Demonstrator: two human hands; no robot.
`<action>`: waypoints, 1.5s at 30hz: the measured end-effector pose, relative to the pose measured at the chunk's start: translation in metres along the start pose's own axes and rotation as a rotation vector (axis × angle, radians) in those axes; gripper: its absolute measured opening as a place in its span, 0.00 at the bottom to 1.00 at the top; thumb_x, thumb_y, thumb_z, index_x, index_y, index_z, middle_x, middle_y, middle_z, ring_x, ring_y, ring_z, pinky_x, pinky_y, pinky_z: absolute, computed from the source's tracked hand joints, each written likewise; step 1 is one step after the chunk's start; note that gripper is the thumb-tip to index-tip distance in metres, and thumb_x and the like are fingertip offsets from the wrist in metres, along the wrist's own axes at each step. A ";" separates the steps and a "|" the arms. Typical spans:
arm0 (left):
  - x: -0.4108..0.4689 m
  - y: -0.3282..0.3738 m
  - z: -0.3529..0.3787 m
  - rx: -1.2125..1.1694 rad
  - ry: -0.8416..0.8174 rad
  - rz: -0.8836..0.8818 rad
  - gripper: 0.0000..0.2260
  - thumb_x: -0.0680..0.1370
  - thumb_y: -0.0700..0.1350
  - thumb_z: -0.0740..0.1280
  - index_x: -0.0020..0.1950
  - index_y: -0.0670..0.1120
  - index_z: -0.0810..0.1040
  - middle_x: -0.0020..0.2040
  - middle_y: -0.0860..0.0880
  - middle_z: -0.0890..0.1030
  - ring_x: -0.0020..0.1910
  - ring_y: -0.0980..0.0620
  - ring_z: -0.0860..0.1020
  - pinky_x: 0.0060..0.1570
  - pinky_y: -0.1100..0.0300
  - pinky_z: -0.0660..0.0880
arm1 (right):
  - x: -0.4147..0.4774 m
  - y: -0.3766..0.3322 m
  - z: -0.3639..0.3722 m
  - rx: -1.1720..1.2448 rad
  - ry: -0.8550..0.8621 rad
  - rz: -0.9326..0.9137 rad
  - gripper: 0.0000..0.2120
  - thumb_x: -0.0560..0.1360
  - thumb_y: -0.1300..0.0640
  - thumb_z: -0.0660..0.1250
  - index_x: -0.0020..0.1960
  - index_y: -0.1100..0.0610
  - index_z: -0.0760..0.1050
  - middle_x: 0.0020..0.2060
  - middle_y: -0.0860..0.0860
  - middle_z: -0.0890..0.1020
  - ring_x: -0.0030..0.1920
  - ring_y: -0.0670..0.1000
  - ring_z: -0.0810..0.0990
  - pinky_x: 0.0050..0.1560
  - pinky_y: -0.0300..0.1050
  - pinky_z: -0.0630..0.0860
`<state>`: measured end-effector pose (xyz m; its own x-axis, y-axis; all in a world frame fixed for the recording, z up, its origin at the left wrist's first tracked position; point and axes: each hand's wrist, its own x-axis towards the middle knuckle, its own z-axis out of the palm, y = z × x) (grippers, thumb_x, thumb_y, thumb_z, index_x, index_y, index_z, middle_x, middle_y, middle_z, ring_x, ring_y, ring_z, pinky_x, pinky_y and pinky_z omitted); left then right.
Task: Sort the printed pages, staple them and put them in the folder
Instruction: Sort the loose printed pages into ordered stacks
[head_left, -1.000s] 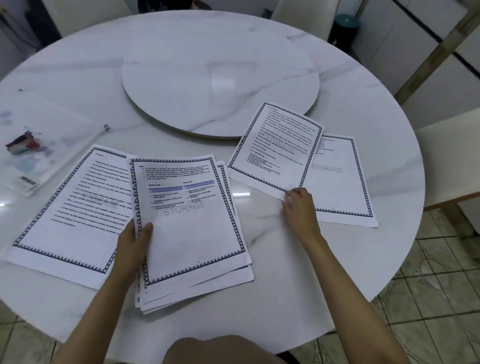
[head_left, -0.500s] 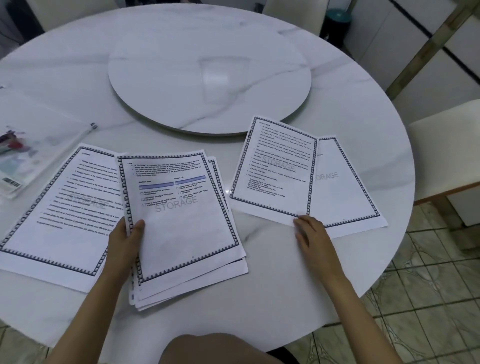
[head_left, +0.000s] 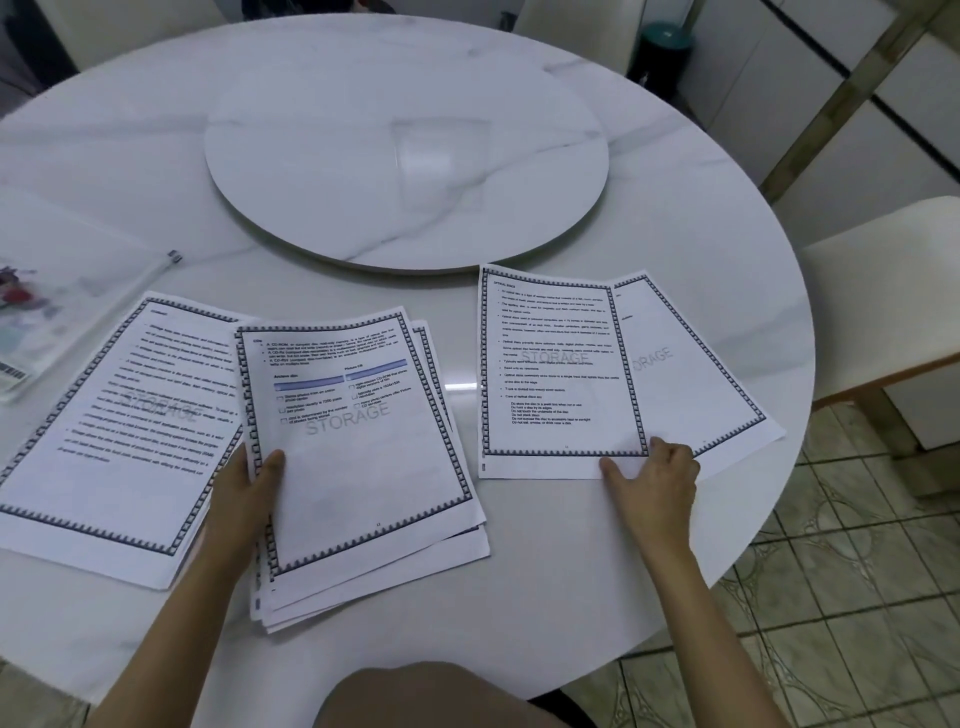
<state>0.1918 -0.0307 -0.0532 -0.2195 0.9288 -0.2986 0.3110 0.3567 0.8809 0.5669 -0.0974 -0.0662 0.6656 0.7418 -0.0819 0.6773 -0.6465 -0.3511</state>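
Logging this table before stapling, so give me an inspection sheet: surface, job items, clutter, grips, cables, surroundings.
Surface: round white marble table, turntable at centre.
Job's things: fanned centre stack overlapping left page; top right page overlapping under page; clear folder far left, blurred contents.
Clutter: nothing seen.
Grips: left hand grips centre stack's left edge; right hand on top right page's lower corner, fingers curled, pinch unclear.
Cables: nothing seen.
Surroundings: pale chair at right, tiled floor, dark bin beyond table.
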 end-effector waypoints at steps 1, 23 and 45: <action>0.001 0.000 0.000 0.000 0.001 -0.005 0.14 0.80 0.43 0.60 0.64 0.41 0.72 0.58 0.40 0.78 0.54 0.40 0.77 0.55 0.44 0.74 | 0.001 -0.002 0.001 0.012 -0.002 0.022 0.31 0.69 0.52 0.72 0.64 0.68 0.67 0.58 0.65 0.69 0.60 0.64 0.66 0.56 0.55 0.67; -0.008 0.023 0.032 0.078 -0.141 0.039 0.11 0.80 0.46 0.60 0.59 0.44 0.73 0.55 0.44 0.79 0.52 0.44 0.78 0.53 0.48 0.75 | 0.041 -0.011 -0.028 0.629 -0.099 0.254 0.11 0.78 0.60 0.58 0.57 0.64 0.74 0.48 0.57 0.77 0.45 0.54 0.74 0.43 0.45 0.73; -0.020 0.040 0.062 0.267 0.069 0.161 0.23 0.77 0.40 0.64 0.72 0.43 0.63 0.68 0.41 0.67 0.67 0.43 0.68 0.65 0.49 0.67 | 0.058 0.008 -0.065 0.887 0.096 -0.033 0.07 0.80 0.60 0.58 0.55 0.58 0.74 0.38 0.48 0.76 0.40 0.52 0.74 0.32 0.34 0.74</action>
<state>0.2659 -0.0287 -0.0343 -0.2072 0.9696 -0.1299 0.5768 0.2283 0.7844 0.6315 -0.0713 -0.0137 0.7004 0.7137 0.0057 0.2317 -0.2198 -0.9476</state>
